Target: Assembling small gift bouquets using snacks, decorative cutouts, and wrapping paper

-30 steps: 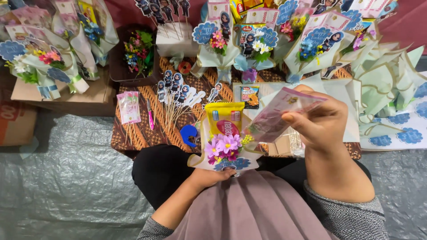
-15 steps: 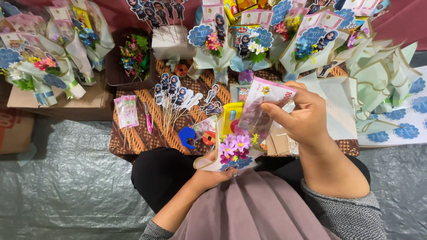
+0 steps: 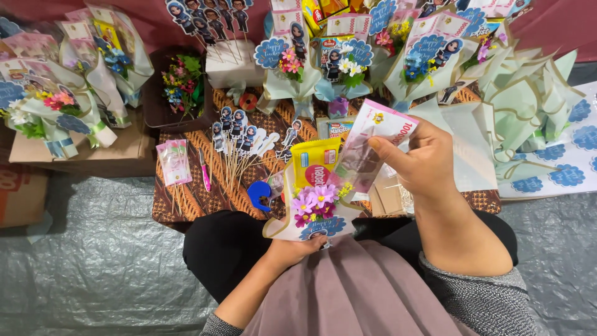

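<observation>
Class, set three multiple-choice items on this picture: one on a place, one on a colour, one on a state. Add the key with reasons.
1. Where does the pink pen lie?
A. on the patterned brown cloth
B. on the grey sheet
C. in the small bouquet

2. What colour are the flowers in the small bouquet?
A. white
B. purple and pink
C. orange

3. What is the right hand doing?
A. resting open and empty
B. pinching a wrapped pink banknote
C. gripping scissors

Key: 1 A, the pen rests on the cloth beside the paper figures on sticks. 2 B, the petals show purple and pink. 3 B, thumb and fingers close on the note while the left hand holds the bouquet.
</observation>
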